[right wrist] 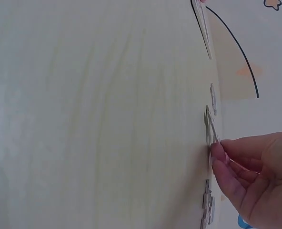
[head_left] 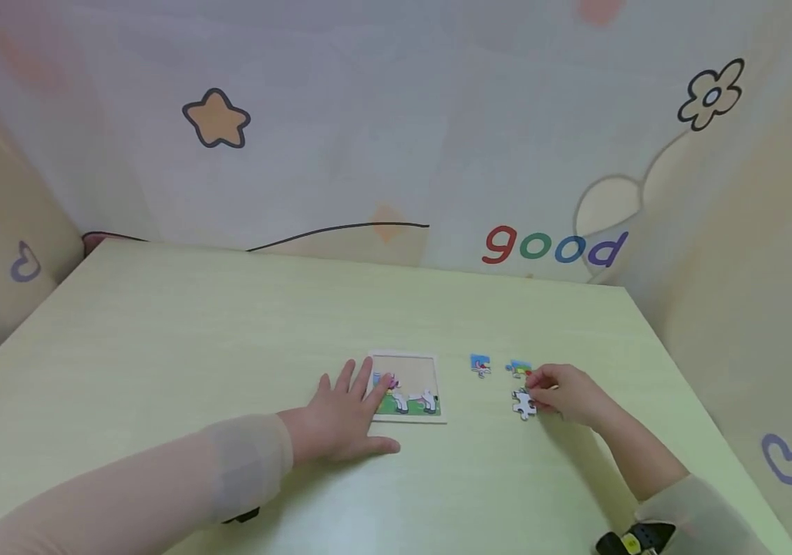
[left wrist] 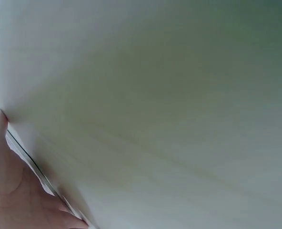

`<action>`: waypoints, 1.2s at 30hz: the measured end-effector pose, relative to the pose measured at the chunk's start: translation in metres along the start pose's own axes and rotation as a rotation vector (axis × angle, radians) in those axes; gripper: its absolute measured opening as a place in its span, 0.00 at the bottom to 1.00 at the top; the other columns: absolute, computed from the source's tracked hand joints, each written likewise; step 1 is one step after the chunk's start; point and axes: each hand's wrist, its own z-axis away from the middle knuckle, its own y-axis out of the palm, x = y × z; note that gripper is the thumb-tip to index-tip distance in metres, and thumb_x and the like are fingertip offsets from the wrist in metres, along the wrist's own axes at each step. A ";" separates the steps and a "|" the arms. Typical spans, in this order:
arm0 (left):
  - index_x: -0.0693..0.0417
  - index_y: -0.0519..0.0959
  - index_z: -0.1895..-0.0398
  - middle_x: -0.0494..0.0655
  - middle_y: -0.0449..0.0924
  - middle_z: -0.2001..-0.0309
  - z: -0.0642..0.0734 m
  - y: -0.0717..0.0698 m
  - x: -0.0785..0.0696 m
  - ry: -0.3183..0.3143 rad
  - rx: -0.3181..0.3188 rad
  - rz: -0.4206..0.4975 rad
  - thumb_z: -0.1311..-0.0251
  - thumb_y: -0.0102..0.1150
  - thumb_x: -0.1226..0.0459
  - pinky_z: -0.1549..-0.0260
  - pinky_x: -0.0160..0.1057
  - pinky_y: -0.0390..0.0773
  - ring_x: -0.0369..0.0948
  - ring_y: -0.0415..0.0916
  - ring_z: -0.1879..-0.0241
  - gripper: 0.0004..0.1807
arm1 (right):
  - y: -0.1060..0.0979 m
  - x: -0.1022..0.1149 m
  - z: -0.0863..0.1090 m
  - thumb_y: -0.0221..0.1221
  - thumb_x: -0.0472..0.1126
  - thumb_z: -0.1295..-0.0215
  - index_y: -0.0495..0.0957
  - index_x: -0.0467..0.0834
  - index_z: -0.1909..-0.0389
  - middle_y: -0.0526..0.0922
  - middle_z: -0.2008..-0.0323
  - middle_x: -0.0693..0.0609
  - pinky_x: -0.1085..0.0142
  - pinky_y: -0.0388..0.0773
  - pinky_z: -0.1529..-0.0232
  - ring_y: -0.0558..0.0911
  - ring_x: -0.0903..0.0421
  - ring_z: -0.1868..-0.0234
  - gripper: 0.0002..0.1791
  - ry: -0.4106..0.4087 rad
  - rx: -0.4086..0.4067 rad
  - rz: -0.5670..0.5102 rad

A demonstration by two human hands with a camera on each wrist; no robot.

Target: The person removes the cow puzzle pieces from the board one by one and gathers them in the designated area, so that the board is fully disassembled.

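Note:
My left hand lies with spread fingers over the left side of a shallow framed jigsaw puzzle. Its index finger reaches onto the picture, where white animal legs on green grass fill the lower part; bare backing shows above. In the left wrist view, fingers lie along the frame's thin edge. My right hand pinches a whitish puzzle piece between thumb and fingertips. The right wrist view shows the pinched piece tilted. Just behind it, a blue and green piece is partly covered by the fingertips.
Another blue puzzle piece lies between the frame and the right hand. More pieces lie beside the right hand in its wrist view. The pale table meets a printed cloth wall at the back and sides.

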 end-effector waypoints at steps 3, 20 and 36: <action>0.50 0.44 0.26 0.57 0.36 0.27 0.000 0.002 0.004 0.009 -0.007 0.022 0.45 0.38 0.30 0.40 0.60 0.53 0.57 0.39 0.30 0.51 | 0.000 0.000 0.002 0.57 0.31 0.38 0.75 0.36 0.64 0.77 0.68 0.49 0.65 0.73 0.71 0.75 0.56 0.70 0.03 -0.005 -0.013 0.045; 0.54 0.41 0.26 0.56 0.36 0.27 -0.006 0.011 0.014 -0.083 -0.038 0.166 0.43 0.38 0.31 0.39 0.62 0.45 0.54 0.34 0.29 0.52 | 0.012 0.019 -0.008 0.56 0.37 0.35 0.77 0.37 0.58 0.78 0.60 0.45 0.63 0.74 0.66 0.76 0.52 0.64 0.09 -0.086 -0.082 0.045; 0.51 0.39 0.26 0.56 0.28 0.27 -0.012 0.022 0.016 -0.102 -0.027 0.258 0.37 0.33 0.36 0.39 0.63 0.33 0.54 0.24 0.29 0.45 | 0.092 0.113 -0.051 0.58 0.39 0.36 0.80 0.44 0.51 0.78 0.64 0.55 0.65 0.72 0.59 0.74 0.59 0.65 0.13 -0.256 0.127 0.156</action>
